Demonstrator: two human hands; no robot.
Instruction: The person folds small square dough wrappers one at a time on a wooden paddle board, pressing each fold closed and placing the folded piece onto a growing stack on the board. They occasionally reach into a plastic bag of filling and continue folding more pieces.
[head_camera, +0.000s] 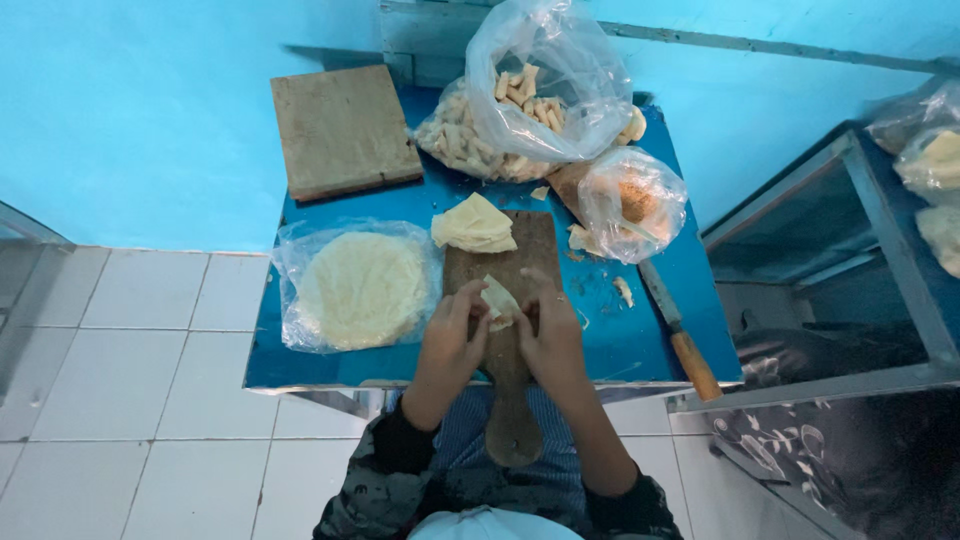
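Both my hands meet over a dark wooden paddle board (505, 262) on a small blue table (610, 340). My left hand (452, 332) and my right hand (550, 335) pinch one pale folded wrapper piece (499, 300) between their fingertips. A stack of folded pale wrappers (473, 225) lies at the board's far end. Round flat wrappers (362, 288) rest on clear plastic left of the board.
A square wooden board (343, 130) lies at the back left. A clear bag of finished rolls (515, 110) and a smaller bag (632, 203) sit at the back. A wooden-handled knife (680, 335) lies on the right. A metal shelf frame (880, 230) stands to the right.
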